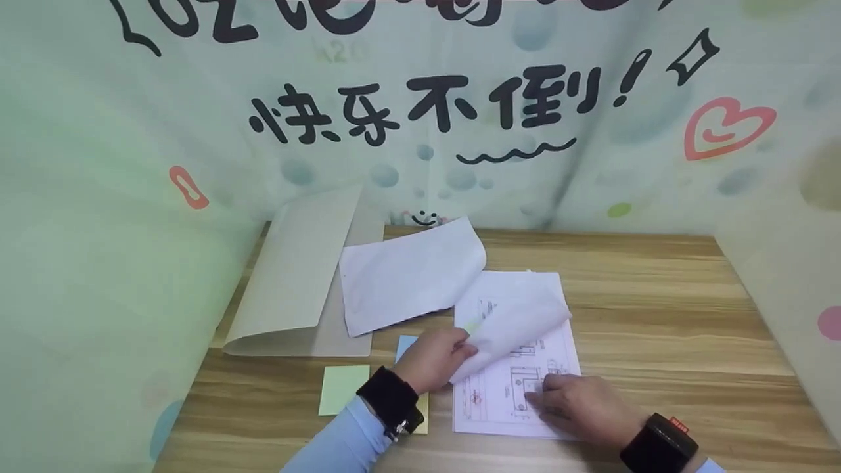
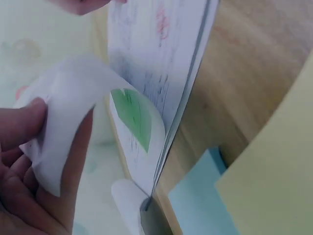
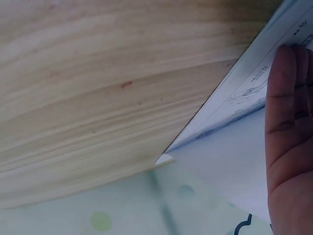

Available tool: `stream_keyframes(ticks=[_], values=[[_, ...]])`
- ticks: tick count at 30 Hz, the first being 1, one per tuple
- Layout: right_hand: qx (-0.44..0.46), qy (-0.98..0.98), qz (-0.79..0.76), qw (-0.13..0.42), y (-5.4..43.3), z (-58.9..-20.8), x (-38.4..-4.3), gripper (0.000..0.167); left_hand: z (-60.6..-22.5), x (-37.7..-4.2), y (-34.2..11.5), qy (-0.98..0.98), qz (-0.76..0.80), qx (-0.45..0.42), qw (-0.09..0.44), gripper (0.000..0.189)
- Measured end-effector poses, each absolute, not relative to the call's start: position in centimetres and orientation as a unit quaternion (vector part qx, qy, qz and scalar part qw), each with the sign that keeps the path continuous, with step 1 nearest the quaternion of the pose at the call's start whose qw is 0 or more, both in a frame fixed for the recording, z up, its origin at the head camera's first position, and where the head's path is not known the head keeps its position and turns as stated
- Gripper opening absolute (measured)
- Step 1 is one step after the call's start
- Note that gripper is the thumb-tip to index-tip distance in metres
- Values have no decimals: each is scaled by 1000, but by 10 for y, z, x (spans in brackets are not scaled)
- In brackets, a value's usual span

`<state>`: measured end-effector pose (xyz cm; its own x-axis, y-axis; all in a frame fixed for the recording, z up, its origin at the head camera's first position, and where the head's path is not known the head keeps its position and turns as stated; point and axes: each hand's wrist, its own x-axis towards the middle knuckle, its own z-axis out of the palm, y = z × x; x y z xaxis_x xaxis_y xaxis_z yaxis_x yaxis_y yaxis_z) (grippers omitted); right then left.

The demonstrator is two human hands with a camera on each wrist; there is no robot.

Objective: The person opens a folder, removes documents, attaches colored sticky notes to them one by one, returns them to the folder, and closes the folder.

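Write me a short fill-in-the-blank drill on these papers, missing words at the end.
1. The person's ____ grip pinches a lifted sheet.
2. The other grip rests on a printed drawing page that bears a ____ mark near its lower left corner in the head view.
3. In the head view, that page lies to the ____ of the open folder.
4. The sticky-note pad farthest left in the head view is colored ____.

Missing words: left; red; right; green.

Light-blue sleeves (image 1: 340, 437); 2 wide black wristbands (image 1: 386, 394); small red label (image 1: 679, 426) on right band (image 1: 657, 448), silvery fitting (image 1: 398, 430) by left.
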<state>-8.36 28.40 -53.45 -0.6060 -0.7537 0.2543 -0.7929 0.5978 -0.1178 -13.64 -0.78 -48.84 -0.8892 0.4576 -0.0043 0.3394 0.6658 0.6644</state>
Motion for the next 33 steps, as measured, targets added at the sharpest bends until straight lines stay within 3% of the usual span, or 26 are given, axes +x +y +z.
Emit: stream_keyframes(ticks=[4,8,11,16,18,33], values=[[430,-892,113,81,284,-533,-83,25,-484,-146,-23,886,433,153,66,15],[422,-897,108,75,284,-534,-82,26,-480,-158,-38,855,512,50,64,39],[418,-899,105,75,285,-534,-81,27,-479,-167,-50,844,536,8,35,50],[423,-895,120,72,285,-534,-81,31,-482,-178,-72,865,499,10,-49,26],[425,-894,124,69,285,-534,-80,33,-484,-181,-80,875,479,2,-63,25],[412,-902,118,47,284,-536,-78,30,-503,-196,-117,951,303,-70,6,60]])
